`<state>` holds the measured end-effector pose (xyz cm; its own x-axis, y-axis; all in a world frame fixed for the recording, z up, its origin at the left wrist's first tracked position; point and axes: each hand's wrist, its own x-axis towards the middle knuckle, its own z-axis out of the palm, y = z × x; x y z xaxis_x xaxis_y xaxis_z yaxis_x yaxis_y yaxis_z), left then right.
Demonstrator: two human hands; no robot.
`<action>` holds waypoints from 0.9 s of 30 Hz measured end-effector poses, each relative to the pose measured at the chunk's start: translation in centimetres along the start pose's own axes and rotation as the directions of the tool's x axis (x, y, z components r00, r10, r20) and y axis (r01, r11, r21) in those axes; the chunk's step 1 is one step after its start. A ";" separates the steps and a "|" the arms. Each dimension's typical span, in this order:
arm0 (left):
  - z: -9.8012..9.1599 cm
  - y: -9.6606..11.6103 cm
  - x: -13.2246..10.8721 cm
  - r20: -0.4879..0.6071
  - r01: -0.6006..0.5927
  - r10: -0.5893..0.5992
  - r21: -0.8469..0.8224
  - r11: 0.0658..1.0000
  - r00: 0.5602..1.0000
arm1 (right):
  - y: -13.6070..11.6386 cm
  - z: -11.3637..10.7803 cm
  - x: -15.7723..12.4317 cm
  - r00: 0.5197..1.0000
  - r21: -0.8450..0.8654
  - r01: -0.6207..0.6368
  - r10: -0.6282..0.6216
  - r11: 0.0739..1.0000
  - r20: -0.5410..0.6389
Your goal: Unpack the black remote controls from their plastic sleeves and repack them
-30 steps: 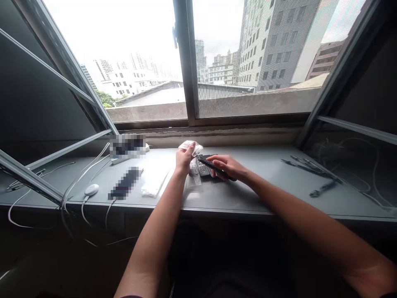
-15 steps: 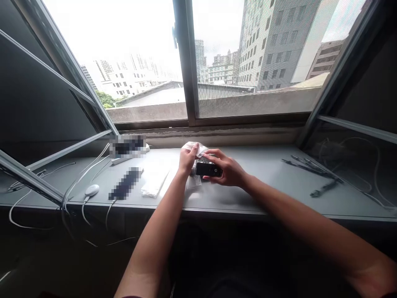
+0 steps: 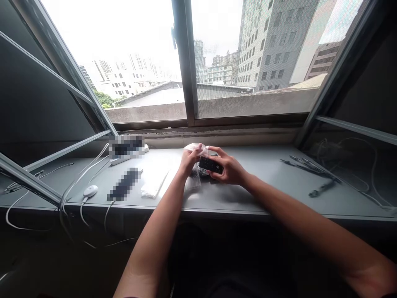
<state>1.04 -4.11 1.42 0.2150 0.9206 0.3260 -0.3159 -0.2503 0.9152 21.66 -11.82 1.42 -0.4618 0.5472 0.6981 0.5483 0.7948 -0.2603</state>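
My right hand (image 3: 228, 169) grips a small black remote control (image 3: 211, 164) by its sides, with the buttons facing up. My left hand (image 3: 190, 160) pinches the top of a clear plastic bag (image 3: 192, 182), which hangs down to the ledge and touches the remote in my right hand. Just below both hands, a second dark remote control (image 3: 202, 170) lies on the ledge, mostly hidden by my fingers and the bag.
The grey window ledge (image 3: 248, 194) also holds a white mouse (image 3: 90, 191), a white folded sheet (image 3: 153, 184), two blurred objects, and white cables at left. Dark cables and tools lie at right. Open window frames angle inward on both sides.
My right hand has lifted the slim black remote off the lower one and turned it, bringing it beside my left hand. The bag has shifted slightly with my left hand.
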 end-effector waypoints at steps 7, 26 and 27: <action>-1.0 -0.7 1.1 -0.189 0.030 -0.064 -0.178 0.984 0.980 | 0.7 0.1 -0.1 1.000 0.078 0.017 -0.016 0.997 -0.008; -1.6 -0.6 1.4 -0.173 -0.026 -0.031 -0.318 0.948 0.984 | -0.1 -0.1 0.3 0.999 0.151 0.011 -0.004 0.988 -0.046; -1.6 -0.6 1.4 -0.158 -0.017 -0.034 -0.312 0.950 0.987 | -0.1 0.0 0.3 0.999 0.149 0.008 -0.003 0.989 -0.036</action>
<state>0.07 -2.20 0.99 0.0770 0.9643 0.2534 -0.5920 -0.1603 0.7898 21.47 -11.71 1.69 -0.4379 0.5353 0.7223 0.4347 0.8293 -0.3511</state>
